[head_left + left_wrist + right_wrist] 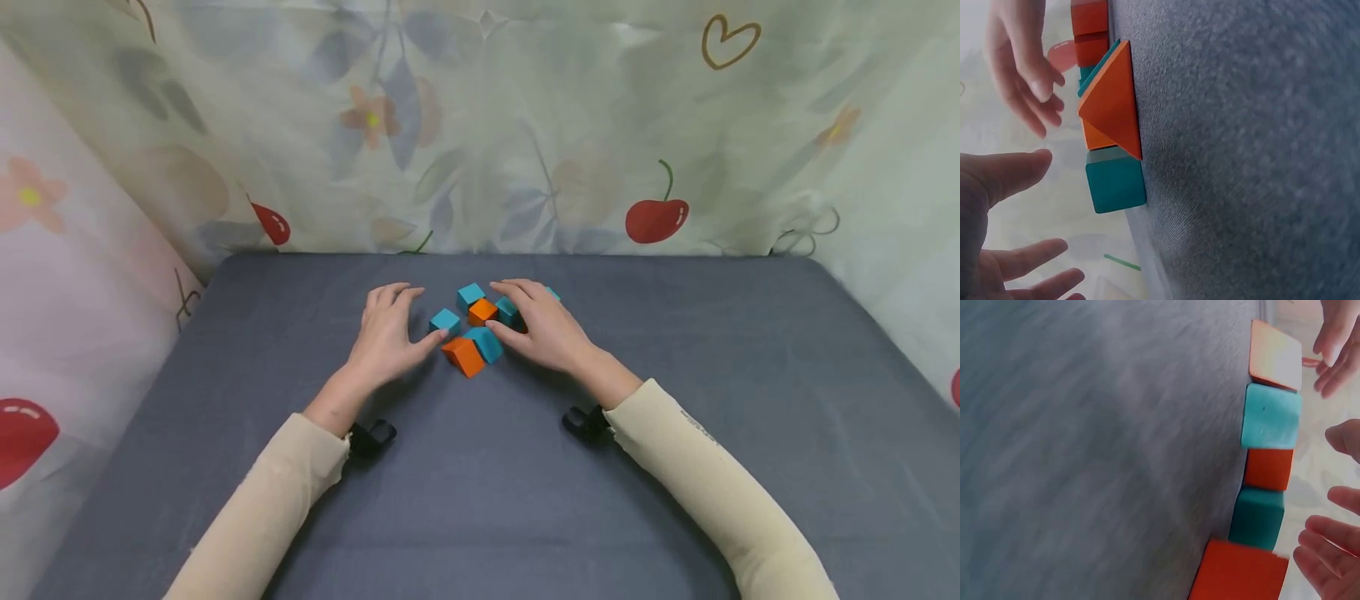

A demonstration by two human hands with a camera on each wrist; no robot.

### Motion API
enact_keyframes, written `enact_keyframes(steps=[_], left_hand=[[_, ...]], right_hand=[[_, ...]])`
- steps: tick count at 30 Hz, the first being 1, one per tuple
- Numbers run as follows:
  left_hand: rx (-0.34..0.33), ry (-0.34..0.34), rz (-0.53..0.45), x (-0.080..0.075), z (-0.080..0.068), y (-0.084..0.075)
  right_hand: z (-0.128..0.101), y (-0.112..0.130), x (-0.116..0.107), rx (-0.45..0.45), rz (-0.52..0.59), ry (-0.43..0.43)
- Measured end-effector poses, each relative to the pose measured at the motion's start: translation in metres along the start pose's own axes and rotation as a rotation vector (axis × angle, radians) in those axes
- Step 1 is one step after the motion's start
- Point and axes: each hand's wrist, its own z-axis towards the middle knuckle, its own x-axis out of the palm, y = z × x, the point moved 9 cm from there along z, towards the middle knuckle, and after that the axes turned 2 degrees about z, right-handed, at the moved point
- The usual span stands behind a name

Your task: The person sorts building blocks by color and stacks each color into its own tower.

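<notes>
Grey cloth covers the table, with cherry-and-flower printed curtains hung behind and to the sides. At its middle lies a small cluster of teal and orange blocks: an orange wedge nearest the person, a teal block touching it, an orange cube behind, more teal cubes around. The left hand rests just left of the cluster, fingers spread and relaxed, thumb tip at the wedge's edge, holding nothing. The right hand lies just right, fingers loosely extended over the far-side blocks, gripping none that I can see. Both hands appear to be closing in on the pile from either side; a next move would call for picking one block and pinching it cleanly without nudging its neighbours.
</notes>
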Motion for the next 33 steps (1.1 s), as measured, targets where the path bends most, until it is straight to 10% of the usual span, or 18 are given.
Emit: enact_keyframes(steps=[33], left_hand=[[-0.171, 0.092, -0.115, 0.023, 0.01, 0.013]], right_hand=[[0.038, 0.037, 0.039, -0.053, 0.076, 0.164]])
